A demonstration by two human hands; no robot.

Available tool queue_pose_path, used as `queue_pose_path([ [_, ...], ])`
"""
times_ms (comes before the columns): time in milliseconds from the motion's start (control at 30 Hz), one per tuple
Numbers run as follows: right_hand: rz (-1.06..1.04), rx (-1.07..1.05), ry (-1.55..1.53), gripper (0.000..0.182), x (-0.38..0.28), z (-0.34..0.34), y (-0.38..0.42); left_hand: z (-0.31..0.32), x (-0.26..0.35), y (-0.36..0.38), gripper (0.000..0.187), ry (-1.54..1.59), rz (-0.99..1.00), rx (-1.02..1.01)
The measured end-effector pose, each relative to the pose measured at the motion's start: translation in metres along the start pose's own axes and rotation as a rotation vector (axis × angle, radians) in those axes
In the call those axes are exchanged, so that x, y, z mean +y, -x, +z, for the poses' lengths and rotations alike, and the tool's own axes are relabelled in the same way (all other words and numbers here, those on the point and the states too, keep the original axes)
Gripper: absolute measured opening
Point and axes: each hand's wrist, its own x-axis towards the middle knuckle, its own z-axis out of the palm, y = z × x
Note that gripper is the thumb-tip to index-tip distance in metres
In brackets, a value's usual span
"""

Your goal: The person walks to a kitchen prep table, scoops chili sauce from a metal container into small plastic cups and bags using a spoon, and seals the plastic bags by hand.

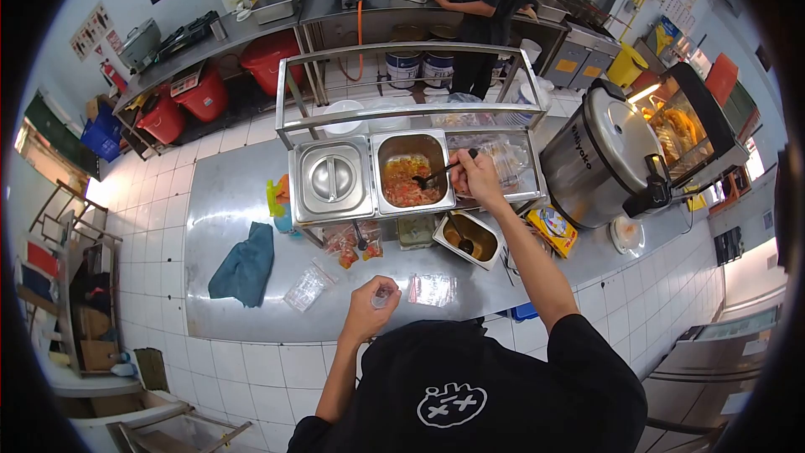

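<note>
My right hand [476, 177] is closed round the handle of a black ladle [433, 176]. The ladle's head dips into a red, chopped sauce [408, 193] inside a steel pan [449, 144]. Close to the table's front edge, my left hand [371, 309] is curled round a small clear plastic bag [382, 293]. Left of the sauce pan is another pan under a steel lid [329, 178]. Below the rack, a smaller steel container [489, 253] holds brown liquid and a second black ladle [464, 242].
On the table lie a teal cloth [245, 267], clear plastic packs [310, 285], filled bags [353, 243] and a yellow box [552, 231]. A large rice cooker [597, 151] stands right, beside a lit display case [676, 122]. Beyond the rack, another person [495, 17] works at the back counter.
</note>
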Motion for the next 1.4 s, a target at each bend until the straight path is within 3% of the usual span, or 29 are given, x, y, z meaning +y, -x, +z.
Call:
queue_pose_path([
  [133,-0.019,-0.066,-0.04,0.033,0.0,0.004,-0.005,0.001,0.002,0.0,0.012,-0.01,0.008,0.001],
  [367,-0.259,-0.206,0.304,0.036,-0.038,0.014,0.014,-0.004,0.0,0.007,0.011,0.01,-0.037,0.058],
  [467,-0.26,-0.163,0.289,0.036,-0.036,0.009,0.01,-0.004,-0.004,0.009,0.011,0.007,-0.038,0.072],
  [667,-0.385,-0.125,0.549,0.038,-0.027,0.022,0.011,-0.002,-0.002,0.006,0.012,-0.007,-0.026,0.048],
  [800,-0.062,-0.115,0.099,0.036,-0.005,0.023,0.01,-0.002,0.0,0.003,0.013,0.006,-0.029,0.036],
  [900,-0.009,-0.127,-0.003,0.034,-0.003,0.02,0.008,-0.002,0.0,0.002,0.013,0.003,-0.02,0.026],
  [1100,-0.004,-0.292,-0.175,0.04,0.008,-0.006,-0.003,-0.002,0.001,0.002,0.013,-0.018,0.007,0.024],
  [1400,-0.036,-0.347,-0.07,0.04,-0.007,-0.002,0.006,0.0,-0.001,0.001,0.013,-0.006,0.002,0.033],
])
